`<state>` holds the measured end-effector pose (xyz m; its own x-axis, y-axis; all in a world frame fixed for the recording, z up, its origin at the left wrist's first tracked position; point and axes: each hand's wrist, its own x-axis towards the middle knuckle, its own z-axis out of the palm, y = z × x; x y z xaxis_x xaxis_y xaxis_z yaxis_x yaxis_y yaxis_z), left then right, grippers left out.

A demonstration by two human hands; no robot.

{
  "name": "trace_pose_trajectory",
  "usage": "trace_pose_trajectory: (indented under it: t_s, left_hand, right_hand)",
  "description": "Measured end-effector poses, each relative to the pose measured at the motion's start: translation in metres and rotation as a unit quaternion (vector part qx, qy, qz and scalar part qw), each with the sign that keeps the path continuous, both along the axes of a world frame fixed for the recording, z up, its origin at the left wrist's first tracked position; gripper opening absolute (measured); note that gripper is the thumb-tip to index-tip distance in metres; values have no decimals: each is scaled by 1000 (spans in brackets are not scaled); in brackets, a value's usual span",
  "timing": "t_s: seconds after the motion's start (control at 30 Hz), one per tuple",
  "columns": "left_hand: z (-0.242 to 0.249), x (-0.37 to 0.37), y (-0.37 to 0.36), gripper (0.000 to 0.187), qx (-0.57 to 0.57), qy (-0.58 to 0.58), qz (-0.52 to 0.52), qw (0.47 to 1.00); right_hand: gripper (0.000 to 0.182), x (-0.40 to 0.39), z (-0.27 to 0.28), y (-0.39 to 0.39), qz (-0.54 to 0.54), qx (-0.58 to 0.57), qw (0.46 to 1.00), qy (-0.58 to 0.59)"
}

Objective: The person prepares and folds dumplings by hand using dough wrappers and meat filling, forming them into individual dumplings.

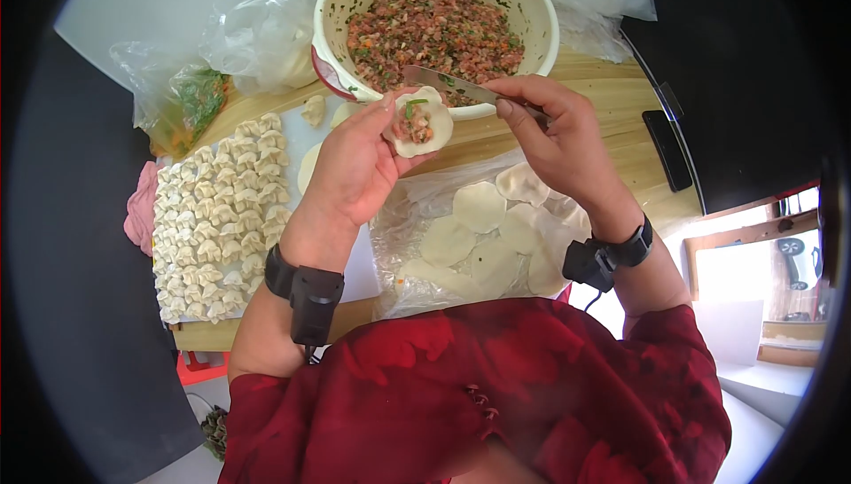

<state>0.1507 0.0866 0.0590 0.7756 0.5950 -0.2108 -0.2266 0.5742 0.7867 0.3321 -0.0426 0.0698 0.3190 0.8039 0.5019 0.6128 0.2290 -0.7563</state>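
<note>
In my left hand (350, 165) lies a round dumpling wrapper (438, 136), cupped by the fingers, with a small mound of meat filling (413, 127) and a green piece on it. My right hand (560, 134) grips the handle end of a flat metal knife (456, 85). The blade points left, above the near rim of a large cream bowl (550, 36), close to the wrapper. Inside the bowl is minced meat filling (434, 23) flecked with green and orange. Below my hands, several loose round wrappers (480, 207) overlap on plastic film.
Rows of folded dumplings (222, 209) cover a white board (357, 273) on the left. Plastic bags (266, 36) sit behind them, one bag (182, 98) with green and orange contents. A dark phone (667, 151) lies at the table's right edge.
</note>
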Motion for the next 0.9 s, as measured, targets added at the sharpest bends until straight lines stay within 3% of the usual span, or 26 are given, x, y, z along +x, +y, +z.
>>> trace_pose_trajectory:
  t_s: [0.07,0.13,0.17,0.23,0.5,0.67,0.77,0.83,0.9]
  left_hand:
    - [1,1,0,39,-16,4,13,1000]
    - [4,0,-1,36,-27,4,7,1000]
    - [6,0,-2,36,-28,3,5,1000]
    - [7,-1,-6,34,-44,-9,2,999]
    - [9,-9,-6,34,-28,-44,-42,998]
    - [7,-10,-12,37,-32,-51,-62,996]
    - [6,-9,-20,40,-4,-60,-64,996]
    - [10,-6,-29,42,138,6,-70,988]
    - [4,-3,-30,41,175,21,-63,982]
  right_hand:
    - [14,-4,-2,-1,-4,2,1000,14]
    - [16,-8,-8,-3,56,-12,992,115]
    - [16,-12,-8,-5,54,-14,992,115]
    - [20,-19,-5,-8,77,-47,996,-5]
    - [14,-25,-22,1,62,-44,997,22]
    - [11,-29,-9,6,91,-73,976,182]
    - [11,-29,-5,12,93,-68,969,218]
    - [11,-29,-6,17,75,-76,973,207]
    - [12,-31,-10,22,59,-84,975,196]
